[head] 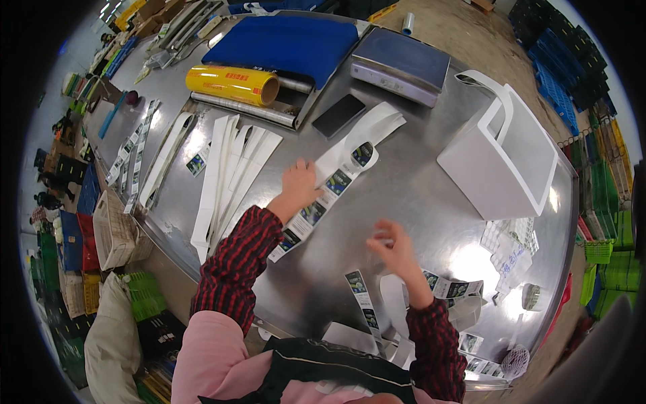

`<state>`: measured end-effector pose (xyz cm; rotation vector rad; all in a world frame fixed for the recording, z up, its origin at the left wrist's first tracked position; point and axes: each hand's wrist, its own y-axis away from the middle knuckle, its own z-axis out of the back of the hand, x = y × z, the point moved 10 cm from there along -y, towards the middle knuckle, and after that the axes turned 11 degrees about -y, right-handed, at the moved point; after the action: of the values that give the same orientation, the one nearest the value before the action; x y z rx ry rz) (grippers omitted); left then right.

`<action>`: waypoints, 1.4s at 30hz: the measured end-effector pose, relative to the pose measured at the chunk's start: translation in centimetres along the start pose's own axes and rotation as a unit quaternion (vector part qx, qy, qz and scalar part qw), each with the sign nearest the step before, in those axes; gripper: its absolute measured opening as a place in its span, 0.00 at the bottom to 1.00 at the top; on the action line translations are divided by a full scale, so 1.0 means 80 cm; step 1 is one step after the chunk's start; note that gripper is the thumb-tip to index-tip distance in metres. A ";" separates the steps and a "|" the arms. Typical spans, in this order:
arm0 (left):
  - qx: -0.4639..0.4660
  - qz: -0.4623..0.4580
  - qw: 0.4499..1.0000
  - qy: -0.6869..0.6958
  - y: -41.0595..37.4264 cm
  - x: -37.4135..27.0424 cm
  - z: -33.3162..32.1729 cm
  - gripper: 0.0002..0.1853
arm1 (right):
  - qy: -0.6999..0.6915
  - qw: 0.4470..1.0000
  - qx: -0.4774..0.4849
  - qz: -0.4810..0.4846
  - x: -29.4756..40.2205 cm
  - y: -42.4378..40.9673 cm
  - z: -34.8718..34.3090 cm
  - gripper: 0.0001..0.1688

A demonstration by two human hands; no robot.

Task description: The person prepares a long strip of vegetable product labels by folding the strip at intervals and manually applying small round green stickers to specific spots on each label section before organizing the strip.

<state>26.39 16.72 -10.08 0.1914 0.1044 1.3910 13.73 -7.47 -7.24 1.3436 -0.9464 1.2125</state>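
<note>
My left hand (pixel 301 188) lies with spread fingers on a strip of printed labels (pixel 323 199) on the metal table; the strip's far part is folded over in white loops. My right hand (pixel 393 247) hangs above the table to the right of that strip, fingers curled and apart, with nothing seen in it. Below it, more label strips (pixel 362 298) lie in loose curls near the table's front edge, partly behind my right forearm. To the left of my left hand, several folded white strips (pixel 234 171) lie fanned out. A black smartphone (pixel 338 116) rests beyond my left hand.
A yellow film roll (pixel 232 85) sits on a roller wrapping machine (pixel 242 108) at the back. Beside it stands a weighing scale (pixel 401 63). A white bin (pixel 474 166) is at the right, with crumpled labels (pixel 509 257) below. More label strips (pixel 141 151) lie at the left.
</note>
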 end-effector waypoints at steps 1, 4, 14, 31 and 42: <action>0.004 -0.006 1.000 0.014 0.005 0.001 -0.006 0.42 | -0.033 0.999 -0.003 -0.016 -0.016 -0.020 0.008 0.32; 0.001 -0.040 0.994 0.099 0.029 -0.005 -0.028 0.31 | -0.125 0.983 -0.014 -0.133 -0.052 -0.066 0.006 0.41; -0.075 -0.194 0.937 0.281 0.132 -0.166 0.089 0.30 | -0.445 0.892 -0.076 -0.027 0.005 -0.071 -0.029 0.15; 0.046 -0.170 0.837 0.518 0.165 -0.160 0.066 0.12 | 0.257 0.800 -0.298 0.453 0.453 -0.087 0.375 0.12; 0.056 -0.045 0.882 0.467 0.198 -0.073 0.003 0.15 | 0.504 0.855 -0.125 0.018 0.212 -0.253 0.401 0.56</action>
<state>10.14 13.63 -6.97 -0.4062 0.9852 1.2786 41.39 -34.79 7.54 0.3379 -0.3284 1.5010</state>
